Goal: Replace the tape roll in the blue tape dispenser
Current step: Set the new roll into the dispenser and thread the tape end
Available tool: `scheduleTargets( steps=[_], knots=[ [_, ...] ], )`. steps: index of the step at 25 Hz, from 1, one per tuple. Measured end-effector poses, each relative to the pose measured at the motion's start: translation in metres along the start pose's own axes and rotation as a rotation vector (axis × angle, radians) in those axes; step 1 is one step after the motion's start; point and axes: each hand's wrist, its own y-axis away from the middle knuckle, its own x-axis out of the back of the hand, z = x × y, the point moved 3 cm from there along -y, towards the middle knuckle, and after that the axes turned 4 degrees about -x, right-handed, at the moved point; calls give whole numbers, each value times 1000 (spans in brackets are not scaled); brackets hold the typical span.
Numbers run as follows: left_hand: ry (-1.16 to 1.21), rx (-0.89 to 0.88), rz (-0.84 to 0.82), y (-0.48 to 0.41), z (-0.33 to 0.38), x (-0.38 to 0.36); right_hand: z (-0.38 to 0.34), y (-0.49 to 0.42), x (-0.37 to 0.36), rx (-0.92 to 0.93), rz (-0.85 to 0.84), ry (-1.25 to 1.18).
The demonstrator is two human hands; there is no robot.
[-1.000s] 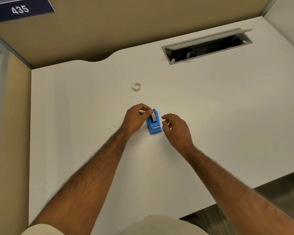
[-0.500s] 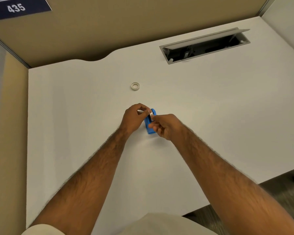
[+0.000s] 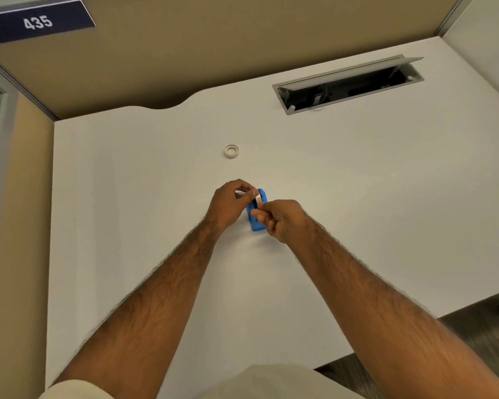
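A small blue tape dispenser [image 3: 255, 223] stands on the white desk [image 3: 357, 197] at its middle. A tape roll [image 3: 259, 197] sits in its top slot. My left hand [image 3: 228, 207] grips the dispenser's left side, thumb and forefinger on the roll. My right hand [image 3: 280, 218] covers the dispenser's right and front, its thumb and fingers pinched at the roll's near edge. A second, small whitish tape roll [image 3: 231, 151] lies flat on the desk farther back, apart from both hands.
An open cable hatch [image 3: 349, 84] with a raised metal lid is set into the desk at the back right. Tan partition walls [image 3: 213, 44] close the back and left. The desk's front edge runs at the lower right, with carpet [image 3: 473, 335] beyond.
My right hand moved left from beside the dispenser onto it and pinched at the roll. My left hand stayed on the dispenser's left side.
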Motion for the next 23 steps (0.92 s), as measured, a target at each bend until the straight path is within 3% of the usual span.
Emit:
scheduleTargets(
  steps=[3, 6, 9, 12, 19, 23],
  knots=[
    [-7, -2, -34, 3, 3, 2, 3, 1, -2, 11, -1, -10],
    [-26, -48, -184, 16, -5, 8, 5, 3, -1, 13, -24, -21],
    [-397, -145, -256, 36, -35, 11, 4, 4, 2, 9, -25, -15],
    [-733, -128, -202, 47, -58, 5, 7, 4, 3, 10, -10, -2],
    [-464, -253, -111, 26, -42, -18, 8, 5, -1, 13, 5, -7],
    [-444, -249, -76, 20, -44, -20, 9, 7, -2, 27, -7, -57]
  ],
)
